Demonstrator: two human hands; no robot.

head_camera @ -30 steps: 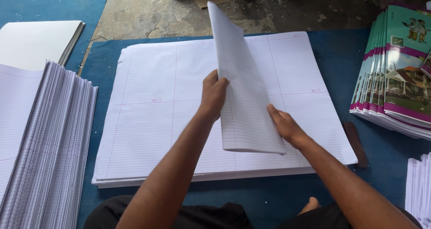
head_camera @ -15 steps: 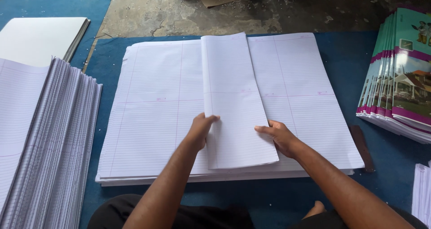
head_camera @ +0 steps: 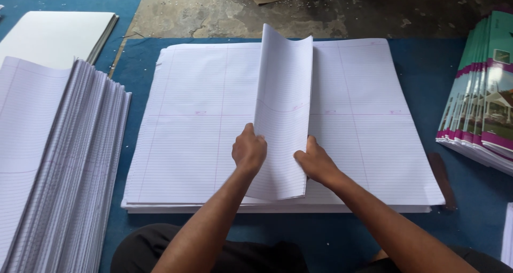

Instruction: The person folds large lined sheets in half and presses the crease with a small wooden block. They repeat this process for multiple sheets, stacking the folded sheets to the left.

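Observation:
A folded bundle of ruled white sheets (head_camera: pixel 283 107) stands raised over the middle of a big flat stack of ruled paper (head_camera: pixel 187 128) on a blue mat. My left hand (head_camera: pixel 249 151) grips the bundle's left edge near its lower end. At the bundle's right edge, my right hand (head_camera: pixel 315 162) holds the paper between thumb and fingers. The far end of the bundle curls upward.
A fanned pile of folded ruled sheets (head_camera: pixel 53 155) lies at the left, with a plain white stack (head_camera: pixel 53 35) behind it. Colourful printed covers (head_camera: pixel 481 102) are piled at the right edge. Bare concrete floor (head_camera: pixel 214 11) lies beyond the blue mat (head_camera: pixel 454 59).
The folded bundle was laid nearly flat on the big stack half a second ago. Now both hands have drawn closer together on its edges and its far end rises again.

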